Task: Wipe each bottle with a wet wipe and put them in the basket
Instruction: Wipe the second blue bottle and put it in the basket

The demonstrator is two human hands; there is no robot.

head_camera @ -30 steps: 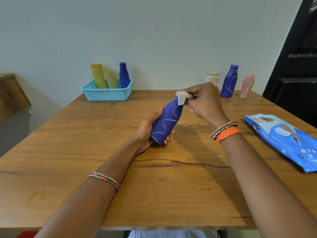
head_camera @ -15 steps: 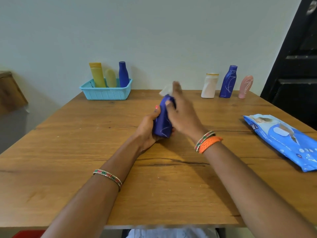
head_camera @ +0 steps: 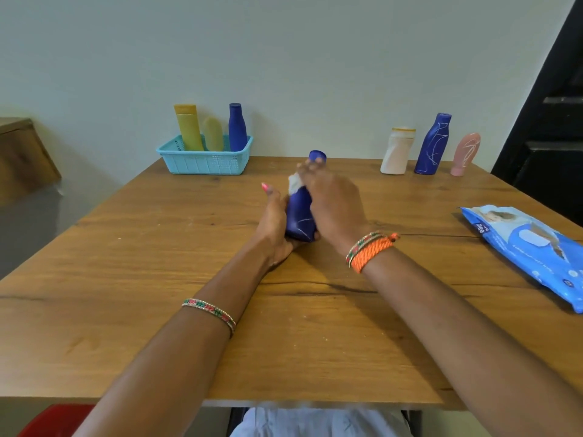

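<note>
a wooden surface by a pale wall. the left hand is curled round the bottom of the blue bottle in the middle. a second ago the right hand pinched the wipe at the cap; now it rubs lower down, so cleaning goes on. the basket waits at 11 o'clock. the wipes pack at 3 o'clock says "mee".

Seven bottles: one blue bottle in the grip, three in the basket far left, three standing far right; one wipes pack.
</note>
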